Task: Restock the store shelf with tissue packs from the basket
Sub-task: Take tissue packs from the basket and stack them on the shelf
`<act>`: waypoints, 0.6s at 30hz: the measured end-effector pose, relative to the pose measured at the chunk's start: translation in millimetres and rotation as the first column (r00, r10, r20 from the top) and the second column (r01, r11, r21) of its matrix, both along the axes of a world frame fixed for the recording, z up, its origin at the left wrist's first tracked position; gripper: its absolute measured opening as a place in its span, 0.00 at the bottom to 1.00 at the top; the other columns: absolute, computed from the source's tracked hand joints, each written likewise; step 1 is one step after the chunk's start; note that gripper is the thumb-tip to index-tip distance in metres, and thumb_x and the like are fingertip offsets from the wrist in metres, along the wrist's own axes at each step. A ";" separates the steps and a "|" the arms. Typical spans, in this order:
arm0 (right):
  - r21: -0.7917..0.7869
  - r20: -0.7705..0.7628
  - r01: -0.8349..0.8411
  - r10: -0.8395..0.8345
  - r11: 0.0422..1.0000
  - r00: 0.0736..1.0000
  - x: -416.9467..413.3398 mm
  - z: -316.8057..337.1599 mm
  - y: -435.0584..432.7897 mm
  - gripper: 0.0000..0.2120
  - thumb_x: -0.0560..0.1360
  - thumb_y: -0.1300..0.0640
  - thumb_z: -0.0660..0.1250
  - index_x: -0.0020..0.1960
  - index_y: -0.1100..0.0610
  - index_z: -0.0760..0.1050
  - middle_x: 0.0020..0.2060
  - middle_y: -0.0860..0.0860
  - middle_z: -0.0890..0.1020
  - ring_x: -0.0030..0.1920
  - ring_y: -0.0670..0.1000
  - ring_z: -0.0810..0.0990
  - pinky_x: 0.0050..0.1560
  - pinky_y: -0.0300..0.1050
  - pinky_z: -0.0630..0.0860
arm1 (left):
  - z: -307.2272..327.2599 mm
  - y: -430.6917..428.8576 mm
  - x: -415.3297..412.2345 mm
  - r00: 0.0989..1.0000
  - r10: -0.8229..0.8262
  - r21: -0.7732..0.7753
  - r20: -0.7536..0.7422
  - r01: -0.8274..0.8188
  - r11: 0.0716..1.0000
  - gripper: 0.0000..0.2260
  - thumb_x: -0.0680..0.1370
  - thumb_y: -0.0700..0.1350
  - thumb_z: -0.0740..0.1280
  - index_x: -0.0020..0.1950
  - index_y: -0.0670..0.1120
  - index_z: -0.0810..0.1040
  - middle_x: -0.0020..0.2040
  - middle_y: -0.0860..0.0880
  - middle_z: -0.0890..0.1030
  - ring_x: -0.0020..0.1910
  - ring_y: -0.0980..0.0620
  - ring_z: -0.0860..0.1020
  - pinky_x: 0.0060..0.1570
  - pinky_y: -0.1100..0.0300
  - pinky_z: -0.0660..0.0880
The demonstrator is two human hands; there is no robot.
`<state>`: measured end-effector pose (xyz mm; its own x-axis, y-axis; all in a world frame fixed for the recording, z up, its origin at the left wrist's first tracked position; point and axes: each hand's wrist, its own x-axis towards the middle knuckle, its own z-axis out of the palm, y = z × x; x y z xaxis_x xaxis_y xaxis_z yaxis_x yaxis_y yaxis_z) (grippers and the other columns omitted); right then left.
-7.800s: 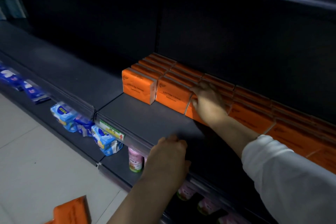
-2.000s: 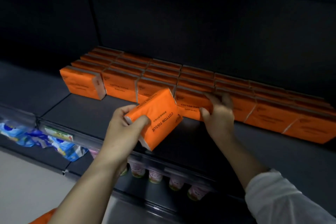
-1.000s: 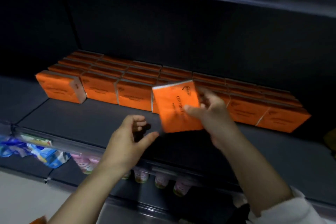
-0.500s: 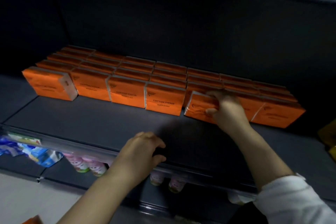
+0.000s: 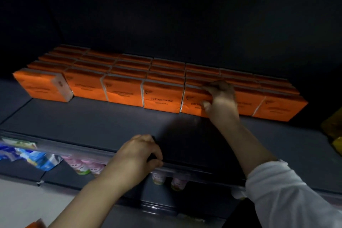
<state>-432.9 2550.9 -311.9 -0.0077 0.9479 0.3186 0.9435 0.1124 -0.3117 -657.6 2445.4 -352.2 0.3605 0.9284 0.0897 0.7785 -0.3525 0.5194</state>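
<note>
Orange tissue packs (image 5: pixel 161 98) stand in several rows along the back of the dark shelf (image 5: pixel 92 122). My right hand (image 5: pixel 220 100) grips the front-row pack (image 5: pixel 193 102) right of the one reading COTTON TISSUE, fingers over its top and thumb on its face. That pack stands in line with the front row. My left hand (image 5: pixel 137 155) rests on the shelf's front edge with fingers loosely curled and holds nothing. The basket is out of sight; only an orange corner (image 5: pixel 36 225) shows at the bottom left.
Bare shelf surface lies in front of the packs. A lower shelf holds blue-and-white packets (image 5: pixel 35 157) and small pink bottles (image 5: pixel 83 166). Yellow goods (image 5: pixel 335 129) sit at the right edge. An upper shelf overhangs the top.
My right hand has pushed the pack upright into the front row. My left hand has come down onto the shelf edge. Earlier the left hand passed this pack to the right.
</note>
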 end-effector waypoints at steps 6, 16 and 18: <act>-0.055 -0.183 0.046 -0.055 0.997 0.982 9.8 17.5 -10.3 0.27 0.72 0.51 0.70 0.69 0.47 0.67 0.71 0.50 0.62 0.72 0.52 0.58 0.71 0.45 0.58 | 4.0 3.5 2.6 1.000 -0.010 -0.024 -0.013 0.010 1.000 0.02 0.71 0.49 0.73 0.42 0.54 0.83 0.39 0.61 0.71 0.46 0.60 0.71 0.43 0.73 0.64; 0.084 -0.269 0.084 -0.058 0.993 0.961 90.6 19.7 -122.2 0.19 0.71 0.58 0.72 0.61 0.55 0.76 0.55 0.53 0.76 0.59 0.54 0.73 0.55 0.39 0.65 | 31.7 -18.3 61.9 0.997 -0.039 0.134 -0.068 0.048 0.990 0.08 0.72 0.51 0.72 0.49 0.51 0.83 0.43 0.54 0.79 0.47 0.49 0.77 0.48 0.55 0.74; 0.064 -0.194 0.100 -0.086 0.993 0.977 131.4 3.1 -166.6 0.17 0.70 0.58 0.71 0.58 0.57 0.77 0.51 0.55 0.78 0.54 0.57 0.75 0.52 0.40 0.66 | 39.4 -30.0 86.6 0.992 -0.072 0.174 -0.101 0.089 0.981 0.12 0.70 0.53 0.68 0.48 0.49 0.83 0.42 0.52 0.80 0.43 0.46 0.78 0.45 0.55 0.75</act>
